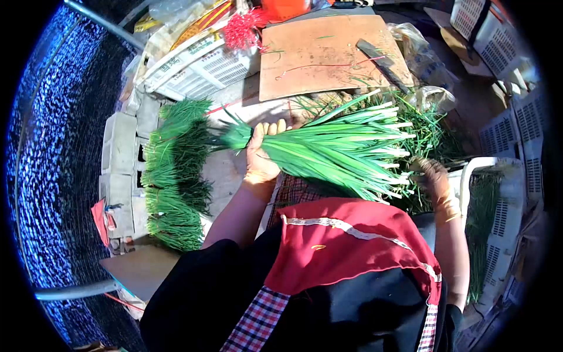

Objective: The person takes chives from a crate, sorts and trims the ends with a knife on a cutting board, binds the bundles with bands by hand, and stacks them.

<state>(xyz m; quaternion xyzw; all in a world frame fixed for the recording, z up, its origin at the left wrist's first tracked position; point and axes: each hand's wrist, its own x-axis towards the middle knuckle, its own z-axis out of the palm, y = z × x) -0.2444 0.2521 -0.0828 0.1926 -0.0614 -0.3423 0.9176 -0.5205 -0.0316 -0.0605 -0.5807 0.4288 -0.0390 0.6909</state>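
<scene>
My left hand, in a light glove, is closed around a big bunch of garlic chives. The bunch lies sideways in front of my chest, with its leaf tips poking out left of the fist and its pale cut ends fanned out to the right. Close to those pale ends is my right hand, also gloved; its fingers are dark and smeared, so their grip cannot be made out. Loose chives are heaped behind the right end of the bunch. Several bundled chives stand in a row on the left.
A brown board stands at the back, with a knife lying on it. Concrete blocks line the left side. White plastic crates are at the back left, and another crate holding greens is on the right.
</scene>
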